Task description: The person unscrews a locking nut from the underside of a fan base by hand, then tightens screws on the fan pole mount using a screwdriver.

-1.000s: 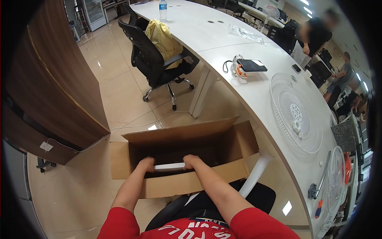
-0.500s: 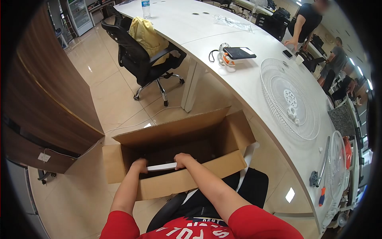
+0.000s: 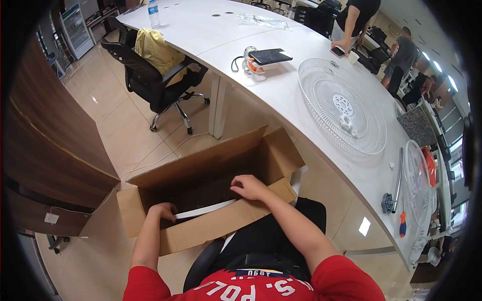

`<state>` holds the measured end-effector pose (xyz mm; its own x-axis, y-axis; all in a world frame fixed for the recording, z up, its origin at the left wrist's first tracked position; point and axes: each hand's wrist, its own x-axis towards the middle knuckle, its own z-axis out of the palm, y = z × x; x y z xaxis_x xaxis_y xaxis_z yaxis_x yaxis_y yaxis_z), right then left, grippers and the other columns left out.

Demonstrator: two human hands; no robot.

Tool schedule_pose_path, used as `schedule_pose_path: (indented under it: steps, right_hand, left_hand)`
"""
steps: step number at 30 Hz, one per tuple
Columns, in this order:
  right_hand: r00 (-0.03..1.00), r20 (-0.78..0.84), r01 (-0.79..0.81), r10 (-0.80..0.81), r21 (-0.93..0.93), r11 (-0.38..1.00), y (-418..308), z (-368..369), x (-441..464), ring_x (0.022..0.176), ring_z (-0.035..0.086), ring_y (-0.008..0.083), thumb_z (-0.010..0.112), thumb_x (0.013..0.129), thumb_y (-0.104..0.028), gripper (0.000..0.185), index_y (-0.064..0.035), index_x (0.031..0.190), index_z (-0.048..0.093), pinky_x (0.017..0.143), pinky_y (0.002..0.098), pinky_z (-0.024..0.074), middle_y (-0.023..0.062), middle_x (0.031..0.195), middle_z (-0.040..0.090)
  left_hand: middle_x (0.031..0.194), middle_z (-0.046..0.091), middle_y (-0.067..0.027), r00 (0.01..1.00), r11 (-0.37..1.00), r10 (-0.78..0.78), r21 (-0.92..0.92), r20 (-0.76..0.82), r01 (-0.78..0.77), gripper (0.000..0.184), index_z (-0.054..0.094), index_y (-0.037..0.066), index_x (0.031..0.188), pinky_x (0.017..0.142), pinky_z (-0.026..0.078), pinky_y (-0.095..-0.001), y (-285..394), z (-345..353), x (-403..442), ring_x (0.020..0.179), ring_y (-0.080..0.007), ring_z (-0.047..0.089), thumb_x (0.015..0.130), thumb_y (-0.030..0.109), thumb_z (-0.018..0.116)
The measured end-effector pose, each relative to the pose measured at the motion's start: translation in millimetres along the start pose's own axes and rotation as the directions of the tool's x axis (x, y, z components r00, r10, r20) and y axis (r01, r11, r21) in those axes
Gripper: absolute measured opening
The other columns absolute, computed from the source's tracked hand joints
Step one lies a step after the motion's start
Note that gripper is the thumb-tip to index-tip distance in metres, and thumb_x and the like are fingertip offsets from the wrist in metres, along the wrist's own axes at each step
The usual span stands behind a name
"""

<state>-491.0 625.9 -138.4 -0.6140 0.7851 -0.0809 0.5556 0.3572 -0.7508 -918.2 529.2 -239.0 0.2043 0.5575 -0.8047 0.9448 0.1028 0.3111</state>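
Note:
An open cardboard box [image 3: 216, 226] stands in front of me with its flaps spread. Inside, along its near wall, lies a long white piece [image 3: 205, 209]. My left hand [image 3: 163, 211] reaches over the near wall at the box's left end, with its fingers at the left end of the white piece; whether they grip it is hidden. Above the right end of the piece is my right hand [image 3: 247, 187], its thumb and fingers apart and nothing visible between them.
A white table [image 3: 201, 40] curves along the right, bearing a fan grille [image 3: 343, 105], a phone [image 3: 271, 56], a screwdriver [image 3: 402, 224] and a bottle [image 3: 154, 15]. A black chair [image 3: 145, 80] stands beyond the box. A person [image 3: 351, 22] leans at the table's far side.
My right hand has come off the white piece and opened. My left hand stays at its left end. The view has shifted, and the person across the table now reaches to a phone there.

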Motion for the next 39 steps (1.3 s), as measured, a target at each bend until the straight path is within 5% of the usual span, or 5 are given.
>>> schedule_pose_path:
  steps: [6, 11, 14, 29, 39]
  right_hand:
    - [0.7, -0.632, -0.242, 0.332, 0.228, 0.943, 55.7, -86.5, -89.0, 0.089, 0.071, 0.0259, 0.068, 0.093, -0.02, 0.018, -0.0028, 0.099, 0.072, 0.078, 0.0372, 0.0551, 0.0141, 0.095, 0.074]
    - [0.267, -0.682, -0.706, 0.68, 0.342, 0.62, 206.9, -62.8, -147.9, 0.114, 0.067, 0.0384, 0.075, 0.084, -0.039, 0.063, 0.0047, 0.127, 0.061, 0.097, 0.0429, 0.0528, 0.0255, 0.117, 0.07]
    - [0.591, -0.296, -0.661, 0.751, 0.357, 0.66, 222.6, -49.5, -161.1, 0.119, 0.064, 0.0419, 0.08, 0.075, -0.052, 0.094, 0.0091, 0.139, 0.049, 0.099, 0.0443, 0.0517, 0.0336, 0.128, 0.062]
    - [0.643, -0.42, -0.273, 0.641, 0.656, 0.704, 122.1, -80.1, -220.9, 0.113, 0.063, 0.0293, 0.076, 0.081, -0.03, 0.07, 0.0038, 0.135, 0.048, 0.095, 0.0392, 0.051, 0.0206, 0.123, 0.062]
    - [0.736, -0.558, -0.135, 0.385, 0.436, 0.89, 36.2, -53.1, -262.0, 0.105, 0.066, 0.0334, 0.083, 0.068, -0.026, 0.077, 0.0034, 0.129, 0.048, 0.093, 0.0425, 0.0521, 0.0206, 0.109, 0.066]
  left_hand:
    - [0.116, 0.068, -0.0196, 0.736, 0.931, 0.228, -0.078, -0.637, -0.356, 0.033, 0.067, 0.003, 0.113, 0.097, 0.052, -0.0417, 183.9, -51.8, -52.0, 0.113, -0.0345, 0.065, 0.081, 0.014, 0.067]
    - [0.118, 0.066, -0.0187, 0.574, 0.47, 0.653, -0.33, -0.494, -0.818, 0.041, 0.06, 0.0, 0.122, 0.097, 0.052, -0.0375, 394.6, 5.2, -50.9, 0.109, -0.0293, 0.066, 0.086, 0.017, 0.069]
    - [0.128, 0.059, -0.0263, 0.564, 0.486, 0.771, -0.298, -0.297, -0.822, 0.062, 0.049, -0.005, 0.135, 0.104, 0.049, -0.0418, 460.7, 71.9, -20.2, 0.121, -0.0373, 0.06, 0.083, 0.019, 0.071]
    - [0.137, 0.052, -0.0333, 0.529, 0.717, 0.621, 0.147, -0.578, -0.682, 0.093, 0.027, -0.014, 0.148, 0.11, 0.043, -0.0443, 487.1, 132.8, -8.8, 0.129, -0.0434, 0.053, 0.08, 0.023, 0.077]
    - [0.131, 0.059, -0.0171, 0.536, 0.346, 0.713, -0.439, -0.451, -0.829, 0.083, 0.037, 0.001, 0.144, 0.103, 0.049, -0.0418, 463.6, 148.4, 8.8, 0.121, -0.0284, 0.06, 0.08, 0.022, 0.085]
